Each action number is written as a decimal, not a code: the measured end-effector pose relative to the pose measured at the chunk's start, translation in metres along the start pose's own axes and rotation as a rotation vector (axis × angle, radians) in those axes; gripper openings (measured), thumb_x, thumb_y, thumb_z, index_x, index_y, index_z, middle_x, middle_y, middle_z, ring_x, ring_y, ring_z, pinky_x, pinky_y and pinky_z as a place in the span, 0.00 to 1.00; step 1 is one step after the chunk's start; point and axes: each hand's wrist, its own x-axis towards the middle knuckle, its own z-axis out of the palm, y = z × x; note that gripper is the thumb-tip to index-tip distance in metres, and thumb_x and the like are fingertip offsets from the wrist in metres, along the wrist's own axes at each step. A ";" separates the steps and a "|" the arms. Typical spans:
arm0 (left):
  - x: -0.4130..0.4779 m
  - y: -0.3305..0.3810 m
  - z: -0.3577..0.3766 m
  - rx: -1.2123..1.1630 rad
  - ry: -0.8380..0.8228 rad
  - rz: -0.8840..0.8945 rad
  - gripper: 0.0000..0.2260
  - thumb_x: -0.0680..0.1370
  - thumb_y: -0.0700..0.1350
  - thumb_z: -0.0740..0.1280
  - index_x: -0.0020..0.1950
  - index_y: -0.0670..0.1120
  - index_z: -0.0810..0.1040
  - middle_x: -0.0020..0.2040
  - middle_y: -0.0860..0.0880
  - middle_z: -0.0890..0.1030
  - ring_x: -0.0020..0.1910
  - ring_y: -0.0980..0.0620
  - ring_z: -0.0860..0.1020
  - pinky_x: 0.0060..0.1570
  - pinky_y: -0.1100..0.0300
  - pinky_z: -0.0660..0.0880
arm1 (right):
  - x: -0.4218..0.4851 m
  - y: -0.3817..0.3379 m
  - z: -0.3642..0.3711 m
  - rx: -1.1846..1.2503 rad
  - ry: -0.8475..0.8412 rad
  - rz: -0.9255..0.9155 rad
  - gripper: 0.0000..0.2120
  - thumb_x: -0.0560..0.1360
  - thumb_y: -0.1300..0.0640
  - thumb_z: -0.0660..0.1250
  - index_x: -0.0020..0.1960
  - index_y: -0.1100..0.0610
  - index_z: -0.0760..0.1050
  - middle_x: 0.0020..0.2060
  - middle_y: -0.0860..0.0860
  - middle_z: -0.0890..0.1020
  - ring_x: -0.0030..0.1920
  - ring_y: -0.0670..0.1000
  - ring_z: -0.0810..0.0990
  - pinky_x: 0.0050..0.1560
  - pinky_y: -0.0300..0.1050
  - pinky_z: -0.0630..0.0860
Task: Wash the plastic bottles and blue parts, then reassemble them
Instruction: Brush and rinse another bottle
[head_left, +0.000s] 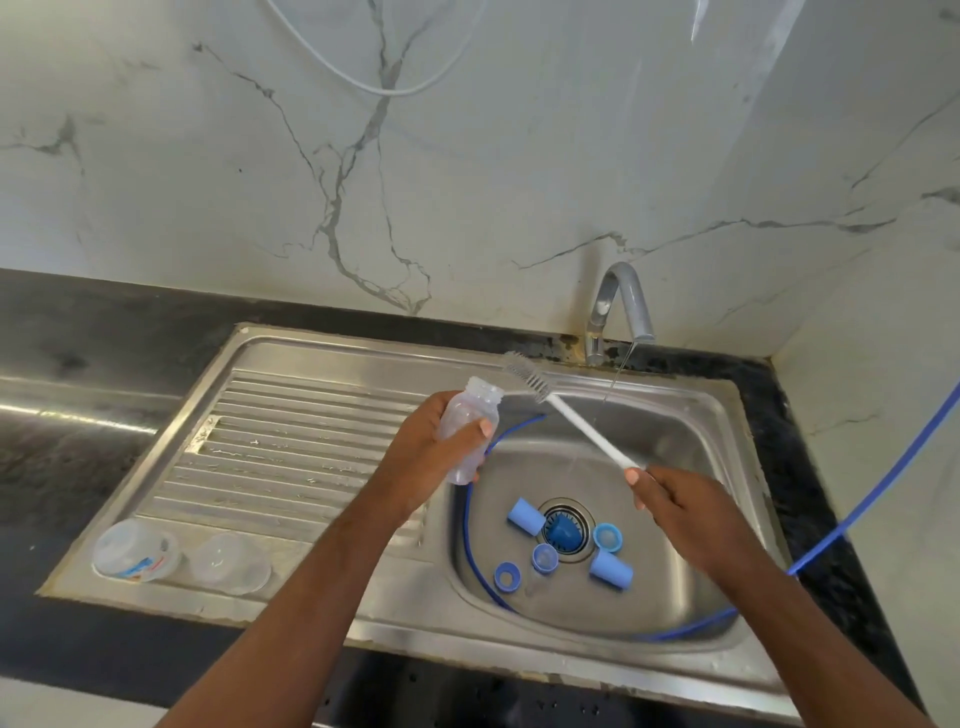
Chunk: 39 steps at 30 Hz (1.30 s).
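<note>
The left hand (426, 441) wraps the bottle (467, 410) and covers its middle, so only the neck and base show. The end of the brush (587, 428) handle is buried in the right hand (675, 499). The blue hose (818, 552) leaves by the right edge and slips behind the right forearm. The white cable (363, 85) is cut off at the top edge. Print on the overturned clear container (136, 556), at the left end of the sink (389, 616), is too blurred to read. Both forearms run off the bottom edge

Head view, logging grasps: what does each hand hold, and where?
The left hand grips the bottle round its body; the right hand holds the brush by its handle end.
</note>
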 end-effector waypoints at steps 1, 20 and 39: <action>0.001 0.000 -0.002 0.187 0.098 0.009 0.14 0.75 0.54 0.74 0.57 0.55 0.77 0.47 0.55 0.83 0.44 0.56 0.82 0.41 0.63 0.78 | -0.005 0.000 -0.003 0.004 0.030 0.004 0.31 0.75 0.25 0.51 0.36 0.51 0.74 0.28 0.48 0.78 0.29 0.48 0.75 0.36 0.51 0.74; -0.002 -0.003 0.011 0.514 0.377 -0.029 0.19 0.68 0.59 0.79 0.52 0.55 0.76 0.45 0.58 0.81 0.42 0.62 0.77 0.36 0.68 0.67 | -0.053 -0.017 0.017 -0.144 -0.040 -0.006 0.25 0.76 0.29 0.49 0.38 0.50 0.64 0.28 0.40 0.75 0.28 0.49 0.71 0.33 0.44 0.71; 0.008 -0.004 0.010 0.844 0.430 0.214 0.27 0.69 0.52 0.79 0.62 0.49 0.72 0.56 0.50 0.78 0.52 0.49 0.77 0.45 0.60 0.72 | -0.057 -0.037 0.006 -0.217 -0.053 0.042 0.21 0.80 0.36 0.54 0.39 0.50 0.65 0.30 0.25 0.73 0.27 0.48 0.68 0.29 0.40 0.63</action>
